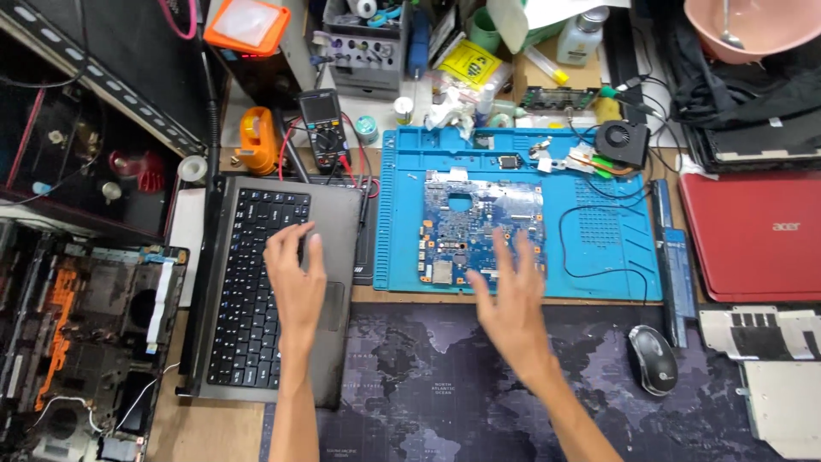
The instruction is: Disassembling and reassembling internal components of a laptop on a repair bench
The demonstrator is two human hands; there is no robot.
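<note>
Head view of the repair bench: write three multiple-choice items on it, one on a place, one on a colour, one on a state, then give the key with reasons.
1. Where does the blue circuit board lie?
A. on the blue work mat
B. on the red laptop
C. on the keyboard

2. What colour is the closed laptop at the right edge?
A. grey
B. red
C. white

3. How is the left hand?
A. closed on a screwdriver
B. open, flat on the grey laptop base
C. lifting the mouse

Key:
1 A, the board sits inside the mat's raised border.
2 B, its lid is plainly red.
3 B, its fingers are spread over the keyboard and palm rest and hold nothing; the right hand is open too, hovering near the board's front edge.
</note>
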